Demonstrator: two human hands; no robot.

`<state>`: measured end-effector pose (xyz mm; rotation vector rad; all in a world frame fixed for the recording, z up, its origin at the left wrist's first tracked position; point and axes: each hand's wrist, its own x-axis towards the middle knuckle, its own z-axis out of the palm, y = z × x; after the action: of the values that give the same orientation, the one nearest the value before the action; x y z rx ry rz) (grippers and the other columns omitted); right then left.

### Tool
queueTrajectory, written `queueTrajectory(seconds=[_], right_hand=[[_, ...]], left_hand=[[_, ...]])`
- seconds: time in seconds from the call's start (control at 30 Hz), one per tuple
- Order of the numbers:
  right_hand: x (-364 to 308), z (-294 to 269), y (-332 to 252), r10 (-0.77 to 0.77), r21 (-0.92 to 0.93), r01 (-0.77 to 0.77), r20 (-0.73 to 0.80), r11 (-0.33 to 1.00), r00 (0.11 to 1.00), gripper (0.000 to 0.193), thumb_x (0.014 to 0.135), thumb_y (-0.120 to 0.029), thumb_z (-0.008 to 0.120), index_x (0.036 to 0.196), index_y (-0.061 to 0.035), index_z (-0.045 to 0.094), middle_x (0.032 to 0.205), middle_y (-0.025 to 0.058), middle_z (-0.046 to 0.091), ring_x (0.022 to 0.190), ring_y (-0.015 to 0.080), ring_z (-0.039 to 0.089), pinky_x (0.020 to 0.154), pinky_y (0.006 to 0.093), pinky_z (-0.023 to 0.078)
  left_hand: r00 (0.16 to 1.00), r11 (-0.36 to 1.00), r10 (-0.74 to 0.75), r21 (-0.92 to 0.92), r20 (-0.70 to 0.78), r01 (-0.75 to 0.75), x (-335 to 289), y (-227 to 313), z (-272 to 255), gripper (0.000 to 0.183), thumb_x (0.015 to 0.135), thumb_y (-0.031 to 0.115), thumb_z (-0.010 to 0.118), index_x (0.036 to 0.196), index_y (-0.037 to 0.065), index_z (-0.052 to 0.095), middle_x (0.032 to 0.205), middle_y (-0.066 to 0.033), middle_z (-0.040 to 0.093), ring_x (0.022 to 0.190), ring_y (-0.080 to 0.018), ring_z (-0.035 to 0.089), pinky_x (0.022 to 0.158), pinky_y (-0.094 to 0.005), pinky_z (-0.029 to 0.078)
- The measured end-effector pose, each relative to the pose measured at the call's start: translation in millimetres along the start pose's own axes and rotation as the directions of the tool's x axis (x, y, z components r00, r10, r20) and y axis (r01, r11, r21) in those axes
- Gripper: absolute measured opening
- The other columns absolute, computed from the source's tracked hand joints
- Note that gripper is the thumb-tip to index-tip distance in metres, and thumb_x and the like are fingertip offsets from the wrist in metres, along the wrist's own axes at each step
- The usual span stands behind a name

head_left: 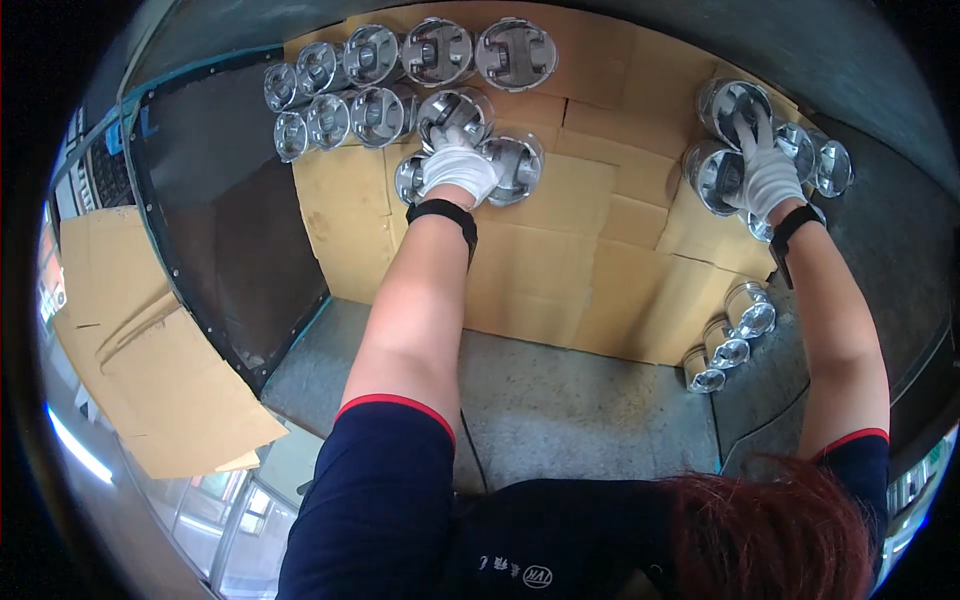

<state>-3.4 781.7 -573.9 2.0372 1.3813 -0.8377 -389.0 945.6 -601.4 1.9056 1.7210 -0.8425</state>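
My left hand (460,172), in a white glove, reaches into a cluster of silver metal pistons. Its fingers are hooked into the hollow underside of one piston (455,108). Close against the hand are another piston (519,165) on its right and a partly hidden piston (408,180) on its left. On the far right my right hand (768,178), gloved too, has its fingers in the hollow of a piston (722,103). Its thumb side touches a second piston (708,178). Beside this hand stand more pistons (832,167). The fingertips of both hands are partly hidden inside the metal.
Two rows of pistons (440,50) stand at the far left on cardboard sheets (560,260). Three pistons (728,350) line the near right edge. Dark padded side walls (230,200) border the grey table surface (570,400). A loose cardboard piece (150,350) hangs outside, left.
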Motion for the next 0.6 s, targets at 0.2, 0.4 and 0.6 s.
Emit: queueTrajectory(seconds=[0.2, 0.4, 0.6], right_hand=[[7, 19, 7, -0.068, 0.0, 0.068, -0.091, 0.998, 0.994, 0.118, 0.064, -0.017, 0.09, 0.161, -0.0196, 0.023, 0.166, 0.0235, 0.018, 0.108, 0.0381, 0.07, 0.094, 0.0423, 0.059], [6, 19, 1, -0.121, -0.036, 0.118, -0.096, 0.992, 0.988, 0.094, 0.076, -0.001, 0.073, 0.158, -0.0197, 0.03, 0.163, 0.0234, 0.026, 0.102, 0.0378, 0.072, 0.089, 0.0446, 0.06], [16, 34, 4, -0.156, 0.04, 0.169, -0.224, 0.985, 0.962, 0.081, 0.079, 0.0, 0.068, 0.152, -0.0166, 0.038, 0.16, 0.0237, 0.032, 0.106, 0.0396, 0.07, 0.093, 0.0446, 0.058]], left_hand=[[0.999, 0.999, -0.022, 0.04, 0.03, 0.021, 4, -1, 3, 0.111, 0.074, 0.057, 0.073, 0.155, -0.005, 0.029, 0.16, -0.0343, 0.025, 0.143, -0.0453, 0.041, 0.117, -0.0428, 0.04], [0.999, 0.998, -0.02, 0.052, 0.043, 0.018, 4, -2, 1, 0.113, 0.074, 0.058, 0.073, 0.155, -0.005, 0.028, 0.16, -0.0347, 0.024, 0.145, -0.0453, 0.038, 0.118, -0.0432, 0.039], [0.998, 0.997, -0.032, 0.066, 0.062, 0.028, 3, 0, 1, 0.109, 0.077, 0.047, 0.072, 0.16, 0.001, 0.02, 0.165, -0.0322, 0.017, 0.147, -0.0442, 0.037, 0.118, -0.0445, 0.039]])
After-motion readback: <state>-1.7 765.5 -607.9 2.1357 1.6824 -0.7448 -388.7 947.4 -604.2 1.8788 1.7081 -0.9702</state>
